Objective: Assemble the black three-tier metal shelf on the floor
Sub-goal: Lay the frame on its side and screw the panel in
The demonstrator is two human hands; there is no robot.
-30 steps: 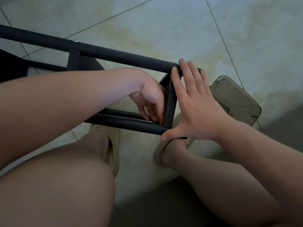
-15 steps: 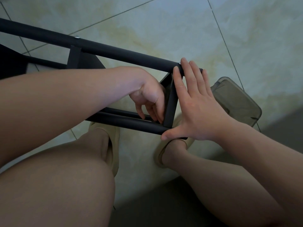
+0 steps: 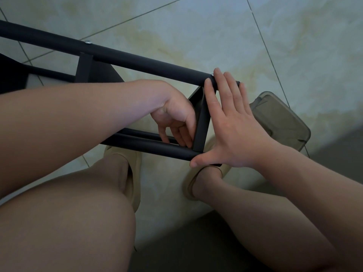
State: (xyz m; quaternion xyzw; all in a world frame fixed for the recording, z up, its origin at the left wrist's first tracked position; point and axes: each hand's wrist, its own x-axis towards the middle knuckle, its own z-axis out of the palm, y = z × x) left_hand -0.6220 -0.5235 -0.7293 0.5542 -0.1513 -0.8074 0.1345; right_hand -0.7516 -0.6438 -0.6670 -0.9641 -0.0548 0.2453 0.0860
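- Shelf frame (image 3: 137, 59): lies on its side on the tiled floor (image 3: 196, 26), running from 9 o'clock in to the centre of view, in front of the seated person's knees
- Done, as far as shown: upper tube (image 3: 167, 68) and lower tube (image 3: 149, 148) are bridged by an end crossbar (image 3: 202, 122) at centre; a second crossbar (image 3: 84, 65) sits at 10 o'clock with a screw head (image 3: 88, 42) seated in the tube just above it
- A dark panel (image 3: 11, 75) at 9 o'clock may be a tier, but it is cut off by the edge
- Right hand (image 3: 231, 130): fingers straight and together, flat against the outer face of the end crossbar; fingertips on the upper tube's end, thumb on the lower tube's end
- Left hand (image 3: 174, 116): fingers curled down into the inner corner where the end crossbar meets the lower tube; whether they pinch a fastener is hidden, cannot tell
- Judgement: the end joint is being secured, so roughly mid-assembly
- Left to do: finish this joint, fit whatever lies out of view, stand the shelf upright
- Container: lidded, murky translucent plastic box (image 3: 279, 118) on the floor at 3 o'clock, just beyond the right hand; contents not discernible through the lid
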